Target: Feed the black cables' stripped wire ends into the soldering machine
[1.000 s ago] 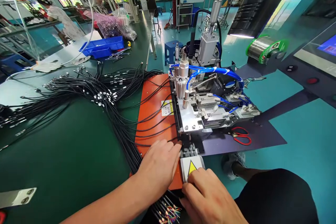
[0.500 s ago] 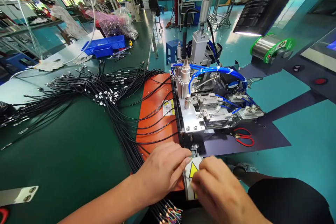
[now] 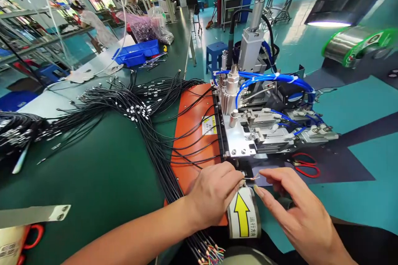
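My left hand [image 3: 214, 192] is closed in a pinch on a cable end, with thin stripped wires [image 3: 255, 177] sticking out to the right of the fingertips. Just past those wires is my right hand [image 3: 303, 209], thumb and forefinger apart on either side of the tips; I cannot tell if either finger touches them. Below both hands sits a white plate with a yellow arrow [image 3: 244, 219]. A bundle of black cables [image 3: 166, 176] runs beside my left forearm, its coloured wire ends [image 3: 213, 252] showing under the wrist.
A pneumatic machine [image 3: 261, 128] with blue hoses stands ahead, an orange panel [image 3: 189, 145] on its left side. Red-handled scissors [image 3: 306, 165] lie right of it. A solder spool [image 3: 354, 45] hangs upper right. A blue bin [image 3: 137, 52] is on the green table; people sit farther back.
My right hand has moved right, away from my left, and its fingers have spread. Wires now show at the left fingertips, and the arrow plate is uncovered. The view has shifted.
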The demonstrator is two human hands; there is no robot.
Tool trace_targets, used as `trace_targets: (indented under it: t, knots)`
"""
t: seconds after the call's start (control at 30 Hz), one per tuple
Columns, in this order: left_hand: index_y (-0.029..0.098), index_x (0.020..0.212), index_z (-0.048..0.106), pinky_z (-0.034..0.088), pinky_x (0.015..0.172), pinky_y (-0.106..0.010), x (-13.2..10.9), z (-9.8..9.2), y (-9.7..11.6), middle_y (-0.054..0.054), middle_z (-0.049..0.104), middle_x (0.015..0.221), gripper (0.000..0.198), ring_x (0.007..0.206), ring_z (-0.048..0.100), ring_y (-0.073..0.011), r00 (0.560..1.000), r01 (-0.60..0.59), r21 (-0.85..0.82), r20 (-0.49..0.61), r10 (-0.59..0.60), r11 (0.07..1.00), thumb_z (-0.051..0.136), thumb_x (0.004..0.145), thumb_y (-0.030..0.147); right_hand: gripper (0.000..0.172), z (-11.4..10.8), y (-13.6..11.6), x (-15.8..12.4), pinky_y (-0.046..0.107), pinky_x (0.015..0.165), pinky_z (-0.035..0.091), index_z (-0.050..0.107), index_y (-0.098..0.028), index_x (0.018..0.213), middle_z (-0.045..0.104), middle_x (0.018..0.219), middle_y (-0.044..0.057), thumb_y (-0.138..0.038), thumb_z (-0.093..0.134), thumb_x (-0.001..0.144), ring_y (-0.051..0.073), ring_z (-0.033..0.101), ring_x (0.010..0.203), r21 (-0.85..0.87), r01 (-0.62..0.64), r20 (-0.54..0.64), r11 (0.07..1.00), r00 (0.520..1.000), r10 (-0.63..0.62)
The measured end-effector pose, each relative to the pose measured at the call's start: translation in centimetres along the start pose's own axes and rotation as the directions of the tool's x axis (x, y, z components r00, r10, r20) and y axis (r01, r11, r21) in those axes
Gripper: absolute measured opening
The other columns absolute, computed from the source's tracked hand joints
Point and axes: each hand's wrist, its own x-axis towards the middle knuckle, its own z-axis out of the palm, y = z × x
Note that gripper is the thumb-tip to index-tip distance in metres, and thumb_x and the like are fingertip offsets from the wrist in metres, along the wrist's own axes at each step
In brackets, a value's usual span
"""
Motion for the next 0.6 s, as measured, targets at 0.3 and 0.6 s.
trace_targets:
  t: [0.3,0.6]
  knots:
    - [0.014,0.098,0.066,0.043,0.064,-0.028,0.08,0.07,0.28,-0.005,0.060,0.082,0.021,0.072,0.055,-0.0147,0.999,0.046,-0.060,-0.002,-0.047,0.997,0.047,0.102,0.023,0.025,0.64,-0.42,-0.51,0.026,0.075,0.049,0.060,-0.026,0.122,0.059,0.102,0.002,-0.031,0.061,0.097,0.015,0.054,0.087,0.026,-0.085,-0.056,0.996,0.995,0.086]
    - [0.014,0.090,0.064,0.040,0.063,-0.026,0.07,0.07,0.09,-0.004,0.057,0.079,0.021,0.070,0.052,-0.0131,0.999,0.041,-0.111,0.016,-0.039,0.993,0.049,0.102,0.024,0.026,0.33,-0.88,-0.41,0.026,0.073,0.050,0.061,-0.024,0.122,0.059,0.098,0.004,-0.029,0.061,0.097,0.015,0.055,0.085,0.036,-0.064,-0.048,0.997,0.997,0.066]
